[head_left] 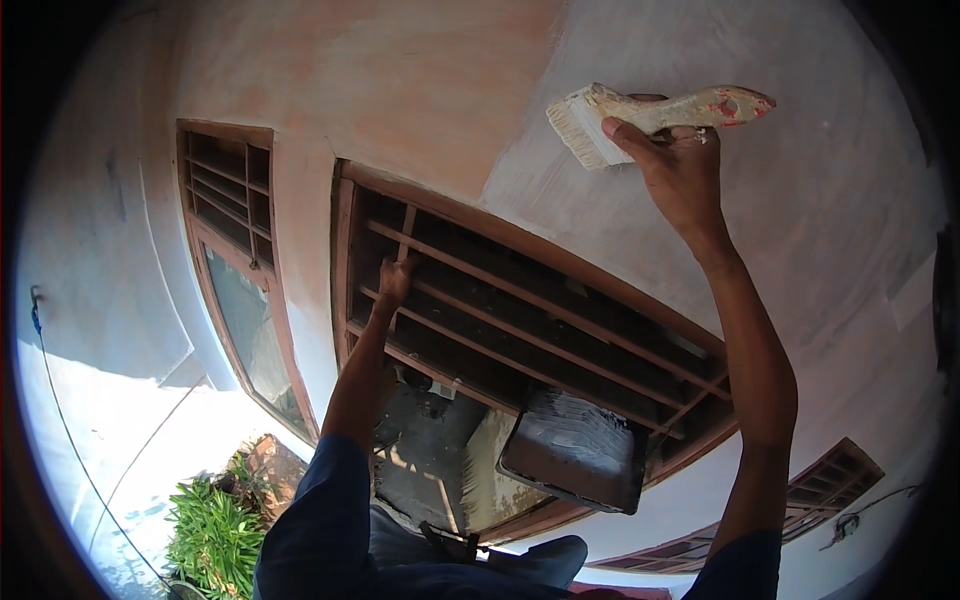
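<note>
My right hand [668, 170] is closed on a wide, paint-spattered brush [740, 105], whose pale bristles are on or very near the upper wall [810, 200], where white coating meets peach paint [420, 80]. My left hand [396, 275] grips a wooden bar of the window grille [520, 300] below the peach area. A dark paint tray [570, 450] with white paint smeared inside rests at the grille's lower right, beneath my right arm.
A narrow window with a glazed lower panel [240, 320] is at left. A cord [60, 400] hangs on the left wall. Green plants [205, 530] grow at lower left. Another barred window [830, 480] is at lower right. My legs [545, 560] show at the bottom, high over a dark floor [410, 470].
</note>
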Available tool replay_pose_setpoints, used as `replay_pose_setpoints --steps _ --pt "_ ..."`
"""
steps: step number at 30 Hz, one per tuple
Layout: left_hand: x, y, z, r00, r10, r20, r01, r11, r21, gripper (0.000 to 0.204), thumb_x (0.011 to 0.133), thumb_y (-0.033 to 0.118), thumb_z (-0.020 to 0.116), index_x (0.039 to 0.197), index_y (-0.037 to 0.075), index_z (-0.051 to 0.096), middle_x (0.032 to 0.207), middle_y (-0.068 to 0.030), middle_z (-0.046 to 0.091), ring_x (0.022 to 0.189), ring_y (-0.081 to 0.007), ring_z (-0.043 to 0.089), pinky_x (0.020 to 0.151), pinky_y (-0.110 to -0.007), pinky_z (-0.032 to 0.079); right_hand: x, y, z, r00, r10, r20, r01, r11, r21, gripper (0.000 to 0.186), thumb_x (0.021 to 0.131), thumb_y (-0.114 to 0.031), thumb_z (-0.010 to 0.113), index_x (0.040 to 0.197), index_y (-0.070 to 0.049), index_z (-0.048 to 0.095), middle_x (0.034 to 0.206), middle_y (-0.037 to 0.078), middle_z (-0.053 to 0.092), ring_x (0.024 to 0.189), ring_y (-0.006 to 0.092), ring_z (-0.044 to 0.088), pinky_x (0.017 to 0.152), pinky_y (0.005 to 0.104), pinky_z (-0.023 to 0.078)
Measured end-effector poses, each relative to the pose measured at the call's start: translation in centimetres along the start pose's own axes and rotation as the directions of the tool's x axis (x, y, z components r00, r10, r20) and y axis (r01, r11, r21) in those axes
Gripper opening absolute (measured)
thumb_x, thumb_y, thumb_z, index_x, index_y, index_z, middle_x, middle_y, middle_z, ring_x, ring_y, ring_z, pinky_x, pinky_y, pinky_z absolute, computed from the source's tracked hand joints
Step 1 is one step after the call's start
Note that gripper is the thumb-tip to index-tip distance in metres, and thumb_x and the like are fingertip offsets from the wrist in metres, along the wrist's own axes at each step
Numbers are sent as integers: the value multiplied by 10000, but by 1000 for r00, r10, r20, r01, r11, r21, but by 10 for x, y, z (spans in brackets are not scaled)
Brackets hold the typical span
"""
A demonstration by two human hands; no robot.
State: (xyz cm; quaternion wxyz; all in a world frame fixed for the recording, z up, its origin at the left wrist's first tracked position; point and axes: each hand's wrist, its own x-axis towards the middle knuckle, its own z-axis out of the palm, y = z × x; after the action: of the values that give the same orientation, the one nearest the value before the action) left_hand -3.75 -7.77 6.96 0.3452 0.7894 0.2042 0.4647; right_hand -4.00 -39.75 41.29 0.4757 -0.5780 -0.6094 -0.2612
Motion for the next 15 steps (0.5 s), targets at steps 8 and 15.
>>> replay_pose_setpoints --steps 8,15 --pt "-11 23 -4 994 -108 -10 107 993 -41 321 860 179 396 1060 82 628 1090 -143 603 1027 -357 535 954 -410 361 61 -8 8 996 -86 31 90 985 -146 294 761 -219 675 866 54 638 632 59 619 525 78 541 496 251 442" --pt "-4 7 2 998 -37 -48 36 999 -15 319 874 187 383 1062 107 628 1078 -182 596 997 -404 537 942 -401 378 101 -13 4 975 -175 139 222 828 -515 334 751 -277 661 739 53 611 634 109 613 540 156 599 538 286 486"
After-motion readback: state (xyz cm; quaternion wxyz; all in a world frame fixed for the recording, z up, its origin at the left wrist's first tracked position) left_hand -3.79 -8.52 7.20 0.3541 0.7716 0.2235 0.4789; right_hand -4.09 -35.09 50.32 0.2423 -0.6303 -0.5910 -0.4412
